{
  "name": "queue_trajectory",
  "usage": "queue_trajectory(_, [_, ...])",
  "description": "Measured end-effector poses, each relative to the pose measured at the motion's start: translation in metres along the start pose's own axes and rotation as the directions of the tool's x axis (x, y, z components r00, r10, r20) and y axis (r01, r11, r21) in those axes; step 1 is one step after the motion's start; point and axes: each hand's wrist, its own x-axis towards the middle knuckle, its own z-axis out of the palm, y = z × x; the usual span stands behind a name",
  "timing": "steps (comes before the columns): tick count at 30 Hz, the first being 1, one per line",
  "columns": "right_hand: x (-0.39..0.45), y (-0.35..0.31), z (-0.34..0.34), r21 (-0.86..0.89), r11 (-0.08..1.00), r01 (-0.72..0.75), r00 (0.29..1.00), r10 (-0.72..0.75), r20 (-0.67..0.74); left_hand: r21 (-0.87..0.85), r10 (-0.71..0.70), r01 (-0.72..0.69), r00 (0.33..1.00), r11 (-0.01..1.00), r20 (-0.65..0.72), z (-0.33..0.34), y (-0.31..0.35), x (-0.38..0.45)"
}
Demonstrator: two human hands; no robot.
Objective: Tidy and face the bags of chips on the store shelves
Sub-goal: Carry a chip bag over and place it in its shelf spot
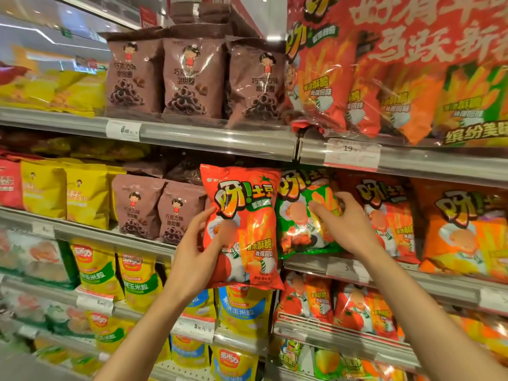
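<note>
My left hand (196, 251) grips a red bag of potato sticks (248, 215) by its left edge and holds it upright in front of the middle shelf. My right hand (343, 224) rests on a green bag (299, 232) that stands on that shelf, thumb and fingers curled over its front. Beside the green bag stand a red bag (384, 215) and an orange bag (464, 235) of the same brand.
Brown chocolate-ring bags (192, 78) line the upper shelf, with more (154, 207) on the middle shelf at left next to yellow bags (66, 191). A large multipack (398, 78) fills the upper right. Yellow corn-snack bags (140, 279) sit on lower shelves. Metal shelf rails (220, 138) carry price tags.
</note>
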Motion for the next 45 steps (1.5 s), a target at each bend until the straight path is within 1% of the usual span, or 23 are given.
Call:
queue_trajectory(4, [-0.021,0.019,-0.030,-0.064,0.998,-0.005,0.998,0.001,-0.060,-0.036,0.007,-0.005,0.999,0.999,0.052,0.029,-0.001,0.000])
queue_trajectory(9, [-0.040,0.042,-0.071,-0.152,0.988,-0.032,0.974,-0.004,-0.226,-0.049,0.068,-0.064,0.992,0.997,0.102,0.076,0.007,0.009])
queue_trajectory(11, [-0.046,0.050,-0.083,-0.143,0.989,-0.040,0.964,0.000,-0.268,-0.044,0.084,-0.079,0.989,0.996,0.120,0.095,0.010,0.017])
queue_trajectory(14, [-0.055,0.059,-0.098,-0.084,0.995,-0.059,0.941,0.027,-0.338,-0.055,0.070,-0.062,0.988,0.997,0.138,0.119,0.014,0.031])
queue_trajectory(16, [-0.062,0.067,-0.106,-0.063,0.995,-0.075,0.928,0.046,-0.371,-0.013,0.076,-0.074,0.989,0.997,0.128,0.131,0.016,0.042])
queue_trajectory(21, [-0.070,0.085,-0.115,-0.042,0.994,-0.099,0.916,0.074,-0.395,0.065,0.084,-0.090,0.992,0.994,0.094,0.154,0.005,0.068])
queue_trajectory(24, [-0.073,0.088,-0.115,-0.028,0.994,-0.106,0.919,0.087,-0.386,0.108,0.086,-0.094,0.994,0.990,0.073,0.165,0.005,0.076])
queue_trajectory(28, [-0.075,0.089,-0.114,-0.021,0.993,-0.118,0.923,0.102,-0.372,0.203,0.120,-0.134,0.990,0.970,0.080,0.174,0.002,0.083])
queue_trajectory(32, [-0.076,0.089,-0.115,-0.002,0.992,-0.126,0.929,0.117,-0.350,0.232,0.176,-0.181,0.984,0.956,0.040,0.177,-0.007,0.084])
queue_trajectory(34, [-0.076,0.090,-0.116,0.007,0.991,-0.131,0.930,0.125,-0.346,0.251,0.166,-0.184,0.982,0.950,0.091,0.182,-0.010,0.081])
queue_trajectory(36, [-0.076,0.090,-0.115,0.013,0.990,-0.138,0.929,0.134,-0.344,0.255,0.124,-0.159,0.981,0.954,0.148,0.187,-0.011,0.076])
queue_trajectory(39, [-0.076,0.089,-0.115,0.019,0.990,-0.139,0.928,0.137,-0.347,0.246,0.110,-0.147,0.982,0.958,0.156,0.186,-0.010,0.074])
queue_trajectory(41, [-0.075,0.088,-0.114,0.032,0.990,-0.136,0.929,0.138,-0.344,0.232,0.126,-0.162,0.978,0.959,0.164,0.185,-0.005,0.074])
queue_trajectory(43, [-0.075,0.087,-0.114,0.044,0.990,-0.137,0.931,0.143,-0.336,0.261,0.134,-0.191,0.966,0.946,0.223,0.186,0.002,0.077])
queue_trajectory(45, [-0.074,0.086,-0.114,0.047,0.989,-0.143,0.935,0.151,-0.322,0.321,0.096,-0.196,0.948,0.927,0.302,0.184,0.007,0.082])
